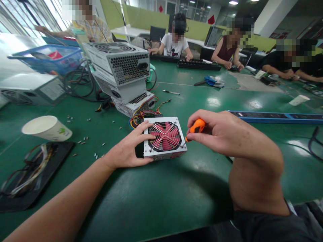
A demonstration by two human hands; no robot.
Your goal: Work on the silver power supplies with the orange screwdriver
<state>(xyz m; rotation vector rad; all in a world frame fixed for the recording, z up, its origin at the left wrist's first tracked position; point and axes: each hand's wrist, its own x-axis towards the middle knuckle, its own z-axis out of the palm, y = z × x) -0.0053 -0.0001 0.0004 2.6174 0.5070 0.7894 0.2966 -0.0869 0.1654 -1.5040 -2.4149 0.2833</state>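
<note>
A power supply unit (165, 136) with a red fan under a wire grille lies fan side up on the green table (156, 195). My left hand (130, 146) grips its left side, with the thumb at the near edge and fingertips reaching over the casing and grille. In my right hand (210, 129) is an orange screwdriver (197, 126), held between thumb and fingers. Its thin shaft slants down to the screw at the unit's near right corner. Colored cables (137, 117) bunch up behind the unit.
Stacked power supplies (128, 67) stand behind, left of center. A paper cup (47, 127), small metal pieces (84, 138) and glasses on a black case (58, 156) lie left. A blue-edged strip (275, 117) lies right. People sit across the table.
</note>
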